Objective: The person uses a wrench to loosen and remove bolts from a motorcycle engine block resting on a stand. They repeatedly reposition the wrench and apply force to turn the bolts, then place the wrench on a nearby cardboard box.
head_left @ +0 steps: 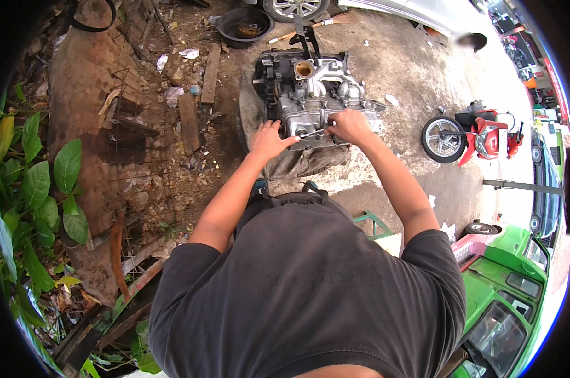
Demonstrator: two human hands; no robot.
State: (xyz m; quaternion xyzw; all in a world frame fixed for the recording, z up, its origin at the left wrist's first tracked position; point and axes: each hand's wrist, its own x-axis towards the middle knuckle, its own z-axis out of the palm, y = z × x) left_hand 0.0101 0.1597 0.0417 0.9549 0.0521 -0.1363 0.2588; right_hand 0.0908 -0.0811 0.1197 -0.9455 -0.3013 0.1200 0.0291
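A grey metal engine (319, 101) lies on the ground in front of me, on a dirty cloth (307, 165). My right hand (350, 126) is closed around one end of a slim silver wrench (312, 133) at the engine's near side. The wrench's other end meets the engine close to the thumb of my left hand (269, 142). That left hand rests against the engine's near left corner, thumb and fingers apart; whether its thumb touches the wrench is too small to tell.
A black basin (244, 28) with dark liquid and a broom (329, 21) lie beyond the engine, near a silver car (398, 9). Wooden planks (189, 123) and litter are on the left. A red motorcycle (486, 137) and a green vehicle (499, 315) stand at right.
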